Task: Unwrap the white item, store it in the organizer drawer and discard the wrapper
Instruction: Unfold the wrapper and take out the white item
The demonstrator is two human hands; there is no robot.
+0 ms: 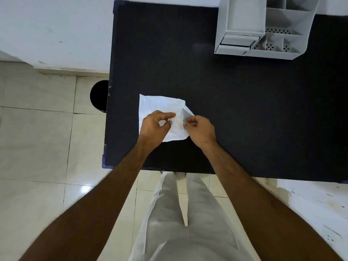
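Note:
A crumpled white paper wrapper [158, 104] lies spread on the black table [235, 110], near its front left part. My left hand [155, 125] pinches the wrapper's middle between thumb and fingers. My right hand [200, 129] pinches the wrapper's right side, where a flap [185, 113] is folded up. The white item inside is hidden by the paper and my fingers. The white organizer [263, 29] stands at the table's far right, with its small drawer [236, 44] at the lower left of the unit, slightly pulled out.
A black round bin [98, 96] stands on the tiled floor just left of the table. A white wall runs along the far left. A white surface sits at the lower right. My legs are at the table's front edge.

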